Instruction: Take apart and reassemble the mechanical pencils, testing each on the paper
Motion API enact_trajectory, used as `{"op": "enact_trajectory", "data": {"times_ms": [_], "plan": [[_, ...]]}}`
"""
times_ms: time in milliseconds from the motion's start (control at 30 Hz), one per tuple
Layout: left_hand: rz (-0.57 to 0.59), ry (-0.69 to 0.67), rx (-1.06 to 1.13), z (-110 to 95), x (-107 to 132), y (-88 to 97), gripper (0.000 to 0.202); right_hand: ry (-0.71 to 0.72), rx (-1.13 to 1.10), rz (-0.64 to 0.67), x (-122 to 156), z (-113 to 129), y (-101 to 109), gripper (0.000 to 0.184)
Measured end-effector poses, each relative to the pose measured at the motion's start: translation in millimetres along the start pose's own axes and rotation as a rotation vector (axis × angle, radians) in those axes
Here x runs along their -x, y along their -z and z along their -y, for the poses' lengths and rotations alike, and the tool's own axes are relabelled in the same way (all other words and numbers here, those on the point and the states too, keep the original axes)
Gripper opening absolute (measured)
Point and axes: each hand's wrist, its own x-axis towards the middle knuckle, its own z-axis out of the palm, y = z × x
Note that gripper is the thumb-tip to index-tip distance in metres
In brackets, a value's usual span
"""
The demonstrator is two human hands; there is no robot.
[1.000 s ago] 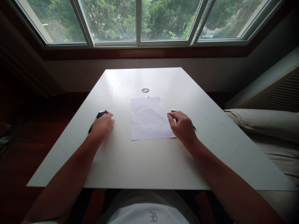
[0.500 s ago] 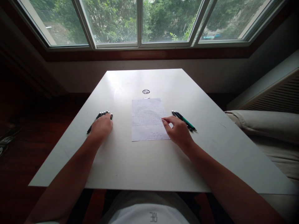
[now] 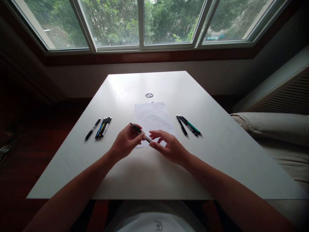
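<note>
A black and white pen (image 3: 146,138) is pinched between thumb and fingers of my left hand (image 3: 126,141), tilted over the lower part of a written sheet of paper (image 3: 153,117). Around the pen's lower right end, my right hand (image 3: 170,148) has its thumb and fingers apart. Its thumb tip is at or very close to that end; contact is hard to make out. Left of the paper lie a single black pen (image 3: 92,129) and a row of several pens (image 3: 103,128). Right of it rest black pens (image 3: 182,125) and a green pen (image 3: 193,125).
The white table (image 3: 154,180) stands below a window (image 3: 142,25). A small round dark-and-white mark or disc (image 3: 149,95) is beyond the paper. At the right are a beige cushioned seat (image 3: 270,120) and a slatted panel (image 3: 285,83).
My left hand has moved right from the left row of pens, bringing one pen over the paper. My right hand has shifted slightly left and down to the pen's end, its fingers spreading.
</note>
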Motion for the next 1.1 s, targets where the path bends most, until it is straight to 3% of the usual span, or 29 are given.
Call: {"op": "enact_trajectory", "data": {"times_ms": [100,200,333,500,767,867,1033,1100], "plan": [[0.059,-0.001,0.099,3.4,4.3,-9.9,0.031,-0.035,-0.041,0.079,1.4,-0.5,-5.8,0.038],[0.032,-0.059,0.04,7.2,2.5,-3.4,0.026,-0.04,0.007,0.095,0.1,0.4,0.0,0.033],[0.003,-0.183,-0.255,11.9,-1.8,12.6,0.017,-0.13,0.023,0.117,-1.7,2.7,15.8,0.034],[0.084,-0.405,-0.655,16.3,-2.7,19.1,0.014,-0.261,0.023,0.168,-1.0,-2.1,23.1,0.043],[0.146,-0.518,-0.978,11.9,-6.6,16.2,0.018,-0.199,0.06,0.156,-0.2,-2.0,23.5,0.041],[0.195,-0.503,-0.99,11.2,-4.7,14.3,0.023,-0.119,0.1,0.148,0.1,-0.5,25.9,0.034],[0.168,-0.322,-0.737,19.6,1.6,9.8,0.046,0.049,0.22,0.077,0.0,-4.3,29.1,0.019],[0.15,-0.309,-0.677,22.1,1.3,10.2,0.042,0.069,0.254,0.049,0.2,-7.0,29.9,0.017]]}}
